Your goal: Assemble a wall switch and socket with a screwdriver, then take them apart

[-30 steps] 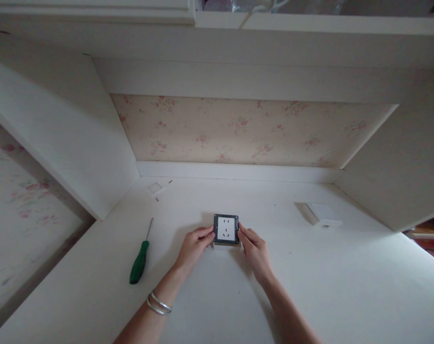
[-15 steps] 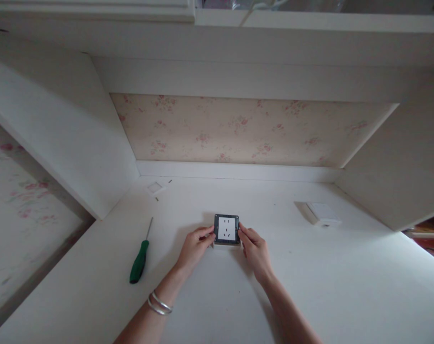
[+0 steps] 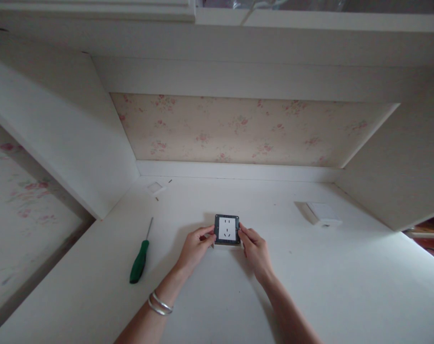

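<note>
Left hand (image 3: 194,244): grip pinching socket (image 3: 227,228), left side!
Right hand (image 3: 255,247): pinching its right!
Screwdriver (image 3: 142,252): toward tabletop (image 3: 345,286) left edge.

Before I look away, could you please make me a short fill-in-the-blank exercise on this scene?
1. The right hand pinches the ____ edge of the socket panel.
2. The silver bangles are worn on the ____ arm.
3. The screwdriver has a ____ handle.

Missing words: right; left; green.
</note>
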Available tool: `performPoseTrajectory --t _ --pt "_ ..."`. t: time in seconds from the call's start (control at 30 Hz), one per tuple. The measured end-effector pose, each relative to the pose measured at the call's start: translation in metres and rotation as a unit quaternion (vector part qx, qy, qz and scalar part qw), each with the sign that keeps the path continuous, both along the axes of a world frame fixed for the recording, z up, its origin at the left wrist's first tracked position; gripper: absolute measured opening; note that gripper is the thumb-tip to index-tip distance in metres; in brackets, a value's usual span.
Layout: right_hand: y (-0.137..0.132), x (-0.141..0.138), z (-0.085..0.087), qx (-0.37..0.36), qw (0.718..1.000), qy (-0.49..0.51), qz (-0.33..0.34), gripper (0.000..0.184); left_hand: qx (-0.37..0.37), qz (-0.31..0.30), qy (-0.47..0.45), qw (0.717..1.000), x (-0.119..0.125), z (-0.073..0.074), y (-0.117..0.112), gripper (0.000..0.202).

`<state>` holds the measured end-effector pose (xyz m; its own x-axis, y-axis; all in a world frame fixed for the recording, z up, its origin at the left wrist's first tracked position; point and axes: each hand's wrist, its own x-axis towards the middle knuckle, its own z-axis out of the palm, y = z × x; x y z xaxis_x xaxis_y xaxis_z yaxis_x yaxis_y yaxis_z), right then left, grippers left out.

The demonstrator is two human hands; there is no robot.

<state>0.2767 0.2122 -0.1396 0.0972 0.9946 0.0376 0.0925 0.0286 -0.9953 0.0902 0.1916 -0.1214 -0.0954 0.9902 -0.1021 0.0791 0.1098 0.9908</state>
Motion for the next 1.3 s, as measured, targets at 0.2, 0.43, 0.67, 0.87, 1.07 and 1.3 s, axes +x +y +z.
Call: performPoseTrajectory --t 0.2,0.43,0.67,0.87,1.07,1.3 --pt "0.0012 0.0001 -0.0035 0.006 1.000 -0.016 0.015 0.044 0.007 -0.008 0.010 1.000 -0.0008 -0.0069 0.0020 0.045" --pt "0.0025 0.0008 -0.0079 0.001 0.999 -0.030 0.025 0.044 0.006 -0.015 0.028 0.999 -0.0011 -0.0065 0.0013 0.044" --pt "0.0023 0.0009 -0.0081 -0.009 0.998 -0.049 0.026 0.043 0.006 -0.016 0.041 0.999 0.0001 -0.0033 -0.0004 0.042" --pt "0.0026 0.0002 -0.0046 -0.007 0.996 -0.079 0.030 0.041 0.001 -0.018 0.048 0.999 0.0008 -0.0009 -0.0002 0.044" --pt "0.0031 0.0015 -0.0070 0.005 0.994 -0.103 0.038 0.040 0.011 -0.021 0.041 0.999 0.0000 -0.0068 0.0017 0.045" --pt "0.0034 0.0014 -0.0065 0.002 0.993 -0.113 0.026 0.039 0.001 -0.026 0.043 0.999 0.0014 -0.0017 0.0004 0.043"
